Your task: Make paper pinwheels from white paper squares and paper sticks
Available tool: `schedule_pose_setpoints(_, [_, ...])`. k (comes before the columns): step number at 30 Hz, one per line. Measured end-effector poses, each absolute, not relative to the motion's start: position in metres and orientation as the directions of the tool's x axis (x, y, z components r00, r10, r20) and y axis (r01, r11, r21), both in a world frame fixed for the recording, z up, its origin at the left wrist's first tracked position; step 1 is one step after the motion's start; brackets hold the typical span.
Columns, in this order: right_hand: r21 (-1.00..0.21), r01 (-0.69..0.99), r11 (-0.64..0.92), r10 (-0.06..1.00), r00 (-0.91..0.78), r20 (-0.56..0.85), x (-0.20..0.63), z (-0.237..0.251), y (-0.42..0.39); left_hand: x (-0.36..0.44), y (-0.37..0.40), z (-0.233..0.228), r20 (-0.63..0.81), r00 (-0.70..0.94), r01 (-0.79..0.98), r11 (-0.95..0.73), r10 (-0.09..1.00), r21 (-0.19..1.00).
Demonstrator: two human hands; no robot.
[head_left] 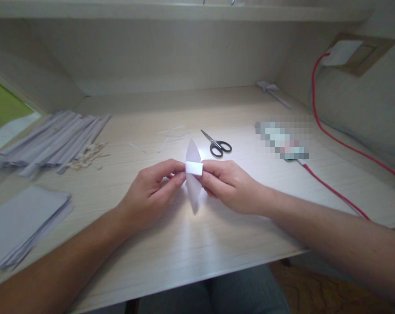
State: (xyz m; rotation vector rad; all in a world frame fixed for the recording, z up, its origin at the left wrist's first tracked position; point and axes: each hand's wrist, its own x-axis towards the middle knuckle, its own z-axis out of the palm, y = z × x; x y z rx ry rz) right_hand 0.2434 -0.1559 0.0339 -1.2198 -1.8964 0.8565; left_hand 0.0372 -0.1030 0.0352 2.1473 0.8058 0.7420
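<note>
A folded white paper piece (193, 179) with pointed ends stands upright above the desk (197, 235), wrapped at its middle by a narrow paper band (194, 168). My left hand (151, 192) pinches the band's left side with thumb and forefinger. My right hand (228, 183) grips its right side the same way. Both hands hover just over the desk's middle.
Black-handled scissors (217, 144) lie just beyond the hands. Folded paper strips (53, 141) are piled at the left, with a stack of sheets (20, 222) at the near left. A red cable (334, 187) runs along the right. Small scraps (171, 133) lie behind.
</note>
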Motion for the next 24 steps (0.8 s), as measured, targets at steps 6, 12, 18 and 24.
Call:
schedule_pose_setpoints(6, [-0.908, 0.354, 0.225, 0.947, -0.3, 0.117, 0.244, 0.03, -0.153, 0.035, -0.1, 0.035, 0.287, 0.672, 0.339, -0.628, 0.683, 0.701])
schedule_pose_setpoints(12, [-0.947, 0.294, 0.131, 0.975, -0.21, 0.07, 0.244, 0.026, -0.15, 0.033, -0.099, 0.034, 0.307, 0.683, 0.382, -0.682, 0.663, 0.624])
schedule_pose_setpoints(18, [-0.927, 0.352, 0.131, 0.98, -0.19, 0.067, 0.244, 0.023, -0.147, 0.035, -0.098, 0.031, 0.264, 0.717, 0.415, -0.699, 0.645, 0.582])
schedule_pose_setpoints(24, [-0.84, 0.501, 0.21, 0.969, -0.224, 0.109, 0.245, 0.02, -0.147, 0.034, -0.097, 0.031, 0.222, 0.724, 0.46, -0.697, 0.653, 0.551])
